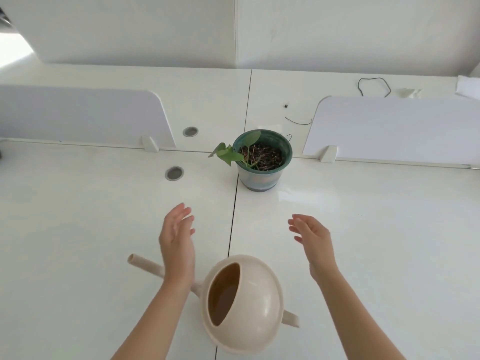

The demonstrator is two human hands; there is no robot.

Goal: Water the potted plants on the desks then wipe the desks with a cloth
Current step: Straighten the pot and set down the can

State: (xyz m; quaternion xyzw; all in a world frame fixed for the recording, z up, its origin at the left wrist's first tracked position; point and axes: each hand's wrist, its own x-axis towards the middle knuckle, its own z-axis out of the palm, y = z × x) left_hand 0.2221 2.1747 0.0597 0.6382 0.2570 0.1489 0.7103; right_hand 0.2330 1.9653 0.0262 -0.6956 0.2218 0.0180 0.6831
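Can (pixel 259 294) sits just behind left hand (pixel 176 245) and right hand (pixel 315 245), both empty and straight-fingered, likely staged for pouring into pot (pixel 259 176) ahead.

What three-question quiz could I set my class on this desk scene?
1. True or false: the left hand grips the watering can.
2. The potted plant stands: A) on the desk beyond the can, B) inside the can, C) on a chair.
3. Fill in: the right hand is ____ (open or shut).

Key: 1 false; 2 A; 3 open.
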